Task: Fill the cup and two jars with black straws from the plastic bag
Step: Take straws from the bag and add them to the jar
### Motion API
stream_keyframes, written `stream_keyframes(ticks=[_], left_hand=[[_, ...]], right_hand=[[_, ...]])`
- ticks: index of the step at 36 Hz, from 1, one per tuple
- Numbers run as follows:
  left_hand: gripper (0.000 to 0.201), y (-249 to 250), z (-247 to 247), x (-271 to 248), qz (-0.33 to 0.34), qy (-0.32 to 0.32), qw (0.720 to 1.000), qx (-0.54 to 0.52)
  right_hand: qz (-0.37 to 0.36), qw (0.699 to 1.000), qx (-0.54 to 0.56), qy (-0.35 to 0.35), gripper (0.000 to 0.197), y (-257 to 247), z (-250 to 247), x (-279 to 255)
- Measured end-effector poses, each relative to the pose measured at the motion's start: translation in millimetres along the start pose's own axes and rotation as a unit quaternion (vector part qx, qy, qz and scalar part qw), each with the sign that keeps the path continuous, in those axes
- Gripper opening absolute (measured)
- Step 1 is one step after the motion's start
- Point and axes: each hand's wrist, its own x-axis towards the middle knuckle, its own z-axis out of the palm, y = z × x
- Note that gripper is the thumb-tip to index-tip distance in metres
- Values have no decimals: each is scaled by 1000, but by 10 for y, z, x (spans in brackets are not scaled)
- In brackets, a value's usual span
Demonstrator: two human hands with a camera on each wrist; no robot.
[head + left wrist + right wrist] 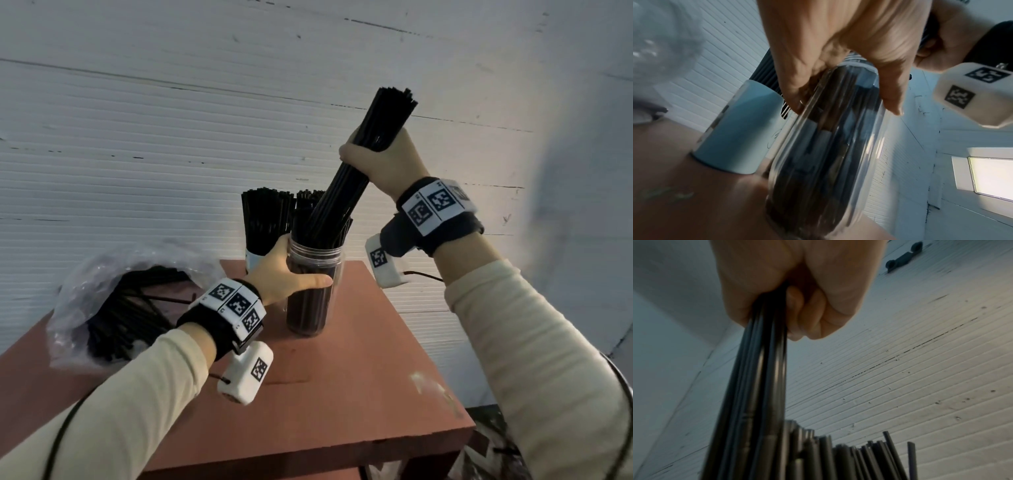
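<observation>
Straws point(373, 147) are gripped by the right hand point(383, 164), jar point(313, 298) steadied in the left hand point(287, 270); a slanted bundle could tip it.

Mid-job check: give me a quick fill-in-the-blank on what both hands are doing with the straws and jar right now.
The right hand grips a bundle of black ____.
The left hand holds the clear ____ steady on the red-brown table.
The bundle's lower end is going into the jar that the ____ hand holds.
The plastic bag lies on the person's ____ side.

Missing words: straws; jar; left; left
</observation>
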Motion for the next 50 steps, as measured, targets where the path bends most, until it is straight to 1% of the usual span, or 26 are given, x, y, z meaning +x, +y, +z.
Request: stream_keyframes(ticks=[5, 7, 11, 14, 16, 19, 21, 22, 24, 26, 29, 31, 32, 35, 37, 40, 43, 46, 50], left_hand=[[84, -63, 1, 35, 2, 3, 1000, 2], [87, -82, 3, 47, 2, -1, 1000, -6], [88, -84, 7, 57, -1, -6, 1000, -27], [94, -74, 0, 53, -5, -10, 1000, -21], [92, -68, -4, 36, -4, -11, 1000, -13], [88, -51, -6, 19, -5, -8, 1000, 1], [91, -44, 0, 20, -6, -8, 1000, 2], [92, -43, 1, 21, -6, -8, 1000, 3], [95, -31, 1, 21, -9, -12, 1000, 5], [95, -27, -1, 27, -11, -14, 1000, 5], [94, -40, 3, 42, -13, -12, 1000, 7], [91, -47, 8, 43, -14, -4, 1000, 12], [88, -49, 12, 44, -14, -2, 1000, 11], [83, -42, 17, 34, -13, -4, 1000, 7], [83, -34, 13, 27, -11, -3, 1000, 8], [86, -15, 14, 11, -8, 2, 1000, 8], [85, -3, 28, -9, -8, 8, 1000, 5], [81, -3, 66, -32, -8, 21, 1000, -9], [97, 4, 103, -58, -16, 34, 999, -33]], right_hand=[[-4, 999, -23, -33, 20, 23, 123, 68], [-1, 997, -33, -65, 22, 34, 193, 74], [25, 984, -83, -153, 18, 123, 375, -4], [46, 978, -98, -180, 29, 284, 476, -109], [57, 980, -91, -165, 47, 380, 519, -182], [40, 988, -104, -108, 78, 423, 511, -273], [6, 996, -79, -52, 92, 387, 464, -306], [-26, 997, -72, -24, 94, 347, 435, -310], [-101, 991, -92, 12, 86, 272, 416, -287], [-157, 978, -139, 9, 72, 211, 429, -246], [-192, 964, -180, -27, 46, 202, 476, -255], [-196, 960, -194, -54, 31, 270, 539, -349], [-193, 958, -203, -62, 27, 315, 573, -410], [-190, 957, -211, -60, 27, 399, 637, -571], [-178, 959, -213, -58, 33, 370, 632, -609], [-188, 954, -226, -56, 43, 306, 609, -605], [-181, 948, -249, -78, 40, 332, 627, -615], [-175, 951, -248, -66, 35, 400, 665, -668], [-169, 955, -239, -52, 36, 408, 681, -708]])
